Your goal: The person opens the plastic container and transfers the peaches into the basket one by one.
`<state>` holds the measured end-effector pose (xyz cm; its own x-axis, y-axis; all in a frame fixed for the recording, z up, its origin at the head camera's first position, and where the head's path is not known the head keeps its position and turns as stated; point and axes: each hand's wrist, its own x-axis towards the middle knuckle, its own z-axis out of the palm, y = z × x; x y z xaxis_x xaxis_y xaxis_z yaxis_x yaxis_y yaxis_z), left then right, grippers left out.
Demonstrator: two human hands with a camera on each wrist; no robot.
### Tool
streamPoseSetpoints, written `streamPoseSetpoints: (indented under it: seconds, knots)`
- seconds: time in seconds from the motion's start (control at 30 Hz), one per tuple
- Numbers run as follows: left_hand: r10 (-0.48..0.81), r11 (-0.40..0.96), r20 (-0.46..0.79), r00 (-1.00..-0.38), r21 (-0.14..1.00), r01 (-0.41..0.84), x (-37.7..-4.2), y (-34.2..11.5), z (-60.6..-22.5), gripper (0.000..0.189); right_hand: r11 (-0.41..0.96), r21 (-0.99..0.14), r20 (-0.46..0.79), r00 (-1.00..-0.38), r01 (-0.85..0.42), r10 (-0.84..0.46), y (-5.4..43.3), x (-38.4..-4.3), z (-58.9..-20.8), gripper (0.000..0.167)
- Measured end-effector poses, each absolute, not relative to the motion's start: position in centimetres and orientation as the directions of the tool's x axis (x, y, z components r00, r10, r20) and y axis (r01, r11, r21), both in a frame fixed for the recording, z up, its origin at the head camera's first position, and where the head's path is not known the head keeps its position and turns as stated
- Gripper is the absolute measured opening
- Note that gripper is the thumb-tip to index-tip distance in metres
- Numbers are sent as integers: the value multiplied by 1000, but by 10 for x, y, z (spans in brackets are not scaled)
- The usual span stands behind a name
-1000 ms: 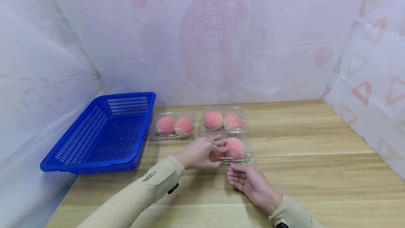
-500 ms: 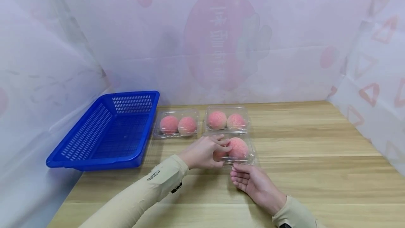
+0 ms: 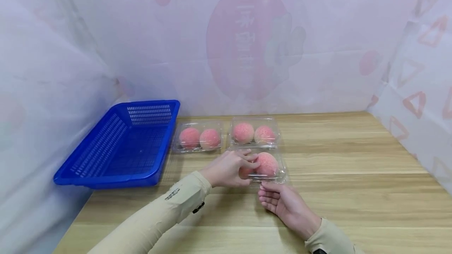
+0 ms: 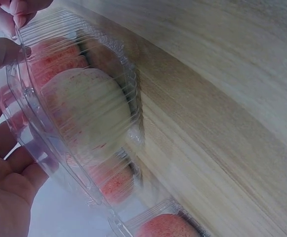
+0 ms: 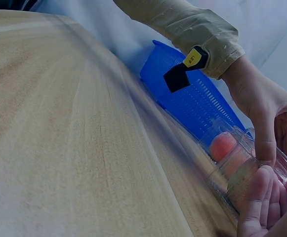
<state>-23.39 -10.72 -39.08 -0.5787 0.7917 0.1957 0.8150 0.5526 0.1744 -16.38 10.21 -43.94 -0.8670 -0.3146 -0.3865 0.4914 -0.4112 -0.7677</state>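
Printed pale sheeting (image 3: 335,81) encloses the back and both sides of a wood-grain bench (image 3: 353,156). Near the middle of the bench, well apart from its right edge, is the near container (image 3: 277,178), a clear plastic box with pink balls (image 3: 267,164) inside.

Left hand (image 3: 229,169) lies across the left part of the near container, fingers spread over the top, thumb at the front rim; it grips the box and partly covers one ball. Right hand (image 3: 284,205) is narrow, pinching the front rim between thumb and curled fingers, just beside the left thumb.

Directly behind, close to the back edge, sits the far container (image 3: 254,119) with two balls; whether these two boxes touch cannot be told. Left of it, along the same edge, the left container (image 3: 198,124) also holds two.

At the left edge stands a blue basket (image 3: 106,180), its outer side appearing to project past the bench; its right rim is just beside the left container. Bare wood extends from the near container to the right edge, and forward along the front.
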Motion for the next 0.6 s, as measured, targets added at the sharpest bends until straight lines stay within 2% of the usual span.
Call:
streamPoseSetpoints:
  seconds: [0.6]
  knots:
    - [780,565,205,-591,174,807,-238,-108,-391,51,-401,-774,-382,-867,489,-321,98,-170,-443,7]
